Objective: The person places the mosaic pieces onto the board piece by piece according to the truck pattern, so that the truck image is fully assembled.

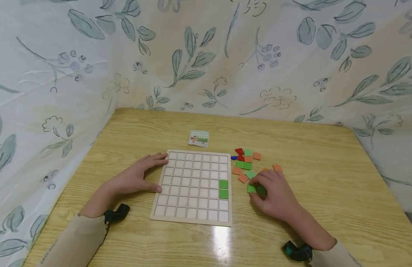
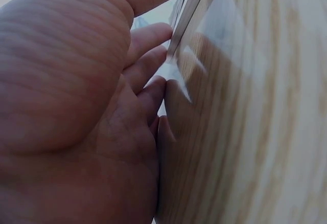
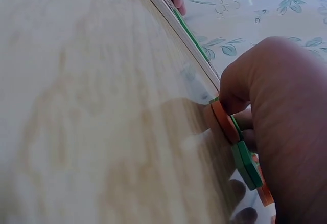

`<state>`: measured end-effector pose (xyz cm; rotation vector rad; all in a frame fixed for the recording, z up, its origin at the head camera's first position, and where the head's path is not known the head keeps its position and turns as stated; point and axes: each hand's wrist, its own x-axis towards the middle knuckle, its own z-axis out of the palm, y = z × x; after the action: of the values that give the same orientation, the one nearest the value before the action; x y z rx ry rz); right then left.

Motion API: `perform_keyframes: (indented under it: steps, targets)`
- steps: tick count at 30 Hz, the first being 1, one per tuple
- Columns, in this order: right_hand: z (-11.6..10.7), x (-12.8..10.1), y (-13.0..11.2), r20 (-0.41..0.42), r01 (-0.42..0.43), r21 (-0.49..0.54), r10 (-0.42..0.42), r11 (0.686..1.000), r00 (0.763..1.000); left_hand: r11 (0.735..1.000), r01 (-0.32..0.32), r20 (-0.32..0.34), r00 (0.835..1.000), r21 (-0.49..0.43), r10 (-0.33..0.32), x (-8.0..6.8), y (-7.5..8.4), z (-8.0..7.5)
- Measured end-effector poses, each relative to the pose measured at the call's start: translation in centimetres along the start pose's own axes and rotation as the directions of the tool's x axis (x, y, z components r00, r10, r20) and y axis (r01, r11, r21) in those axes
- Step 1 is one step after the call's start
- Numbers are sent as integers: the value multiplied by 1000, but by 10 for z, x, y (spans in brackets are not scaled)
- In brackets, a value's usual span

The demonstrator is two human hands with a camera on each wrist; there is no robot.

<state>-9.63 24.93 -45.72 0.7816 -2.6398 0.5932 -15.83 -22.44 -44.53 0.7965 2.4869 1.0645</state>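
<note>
A white grid board (image 1: pixel 192 221) with a pale wooden frame lies on the table. Two green square tiles (image 1: pixel 224 189) fill cells in its right column. At the board's left edge rests my left hand (image 1: pixel 132 176), thumb and fingers spread and touching the frame. My right hand (image 1: pixel 274 194) is to the right of the board, its thumb and forefinger pinching a green square tile (image 1: pixel 251 188). Another green piece lies partly hidden under that hand. In the right wrist view, an orange piece (image 3: pixel 225 120) and a green piece (image 3: pixel 246 165) show close by the fingers.
Loose red, orange, green and blue pieces lie right of the board, among them an orange square (image 1: pixel 257 156) and a red piece (image 1: pixel 239 151). A small picture card (image 1: pixel 198 138) lies behind the board. Patterned cloth (image 1: pixel 206 66) hangs beyond the wooden table (image 1: pixel 152 126).
</note>
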Motion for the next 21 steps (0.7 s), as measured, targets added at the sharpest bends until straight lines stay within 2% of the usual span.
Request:
perform_keyframes:
  steps: [4, 13, 21]
  targets:
    - [0, 1, 0, -5, 4, 5, -4, 1000, 1000, 1000, -3, -6, 1000, -8, 3, -1, 1, 0]
    - [0, 2, 1, -37, 6, 68, -4, 998, 999, 999, 43, -12, 999, -7, -43, -1, 3, 0]
    - [1, 3, -3, -34, 19, 102, -16, 995, 999, 1000, 11, 6, 1000, -23, -11, -1, 1, 0]
